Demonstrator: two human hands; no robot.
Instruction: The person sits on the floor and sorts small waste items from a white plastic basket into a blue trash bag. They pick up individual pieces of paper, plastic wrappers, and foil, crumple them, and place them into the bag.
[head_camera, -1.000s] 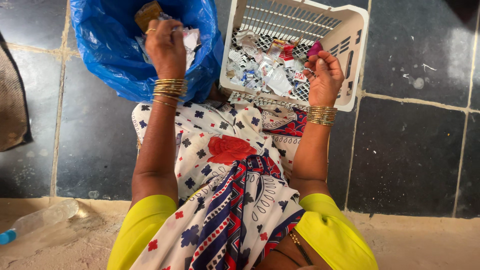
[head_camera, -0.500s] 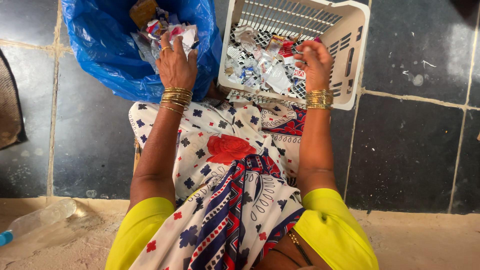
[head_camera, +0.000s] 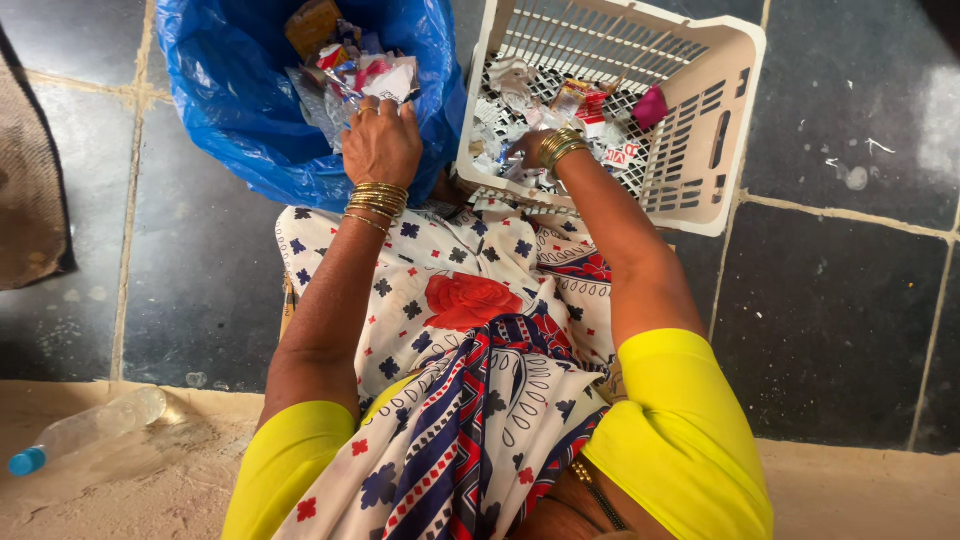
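Note:
My left hand (head_camera: 381, 146) rests on the near rim of a blue plastic bag (head_camera: 225, 105), its fingers curled over the edge beside the crumpled wrappers (head_camera: 352, 72) inside. My right hand (head_camera: 524, 150) reaches across my lap into the near left corner of a beige slotted basket (head_camera: 742, 120). Its fingers are buried among the loose wrappers (head_camera: 598, 152) there, so its grip is hidden. A small pink piece (head_camera: 651, 106) lies at the basket's far right side. Gold bangles sit on both wrists.
Bag and basket stand side by side on dark stone tiles in front of my knees. A brown mat (head_camera: 30, 190) lies at the left edge. A clear plastic bottle (head_camera: 92, 424) with a blue cap lies on the sandy ledge at lower left.
My left hand let wrappers fall into the bag and drew back to its rim. My right hand put down the pink piece and moved left and down into the basket's wrappers.

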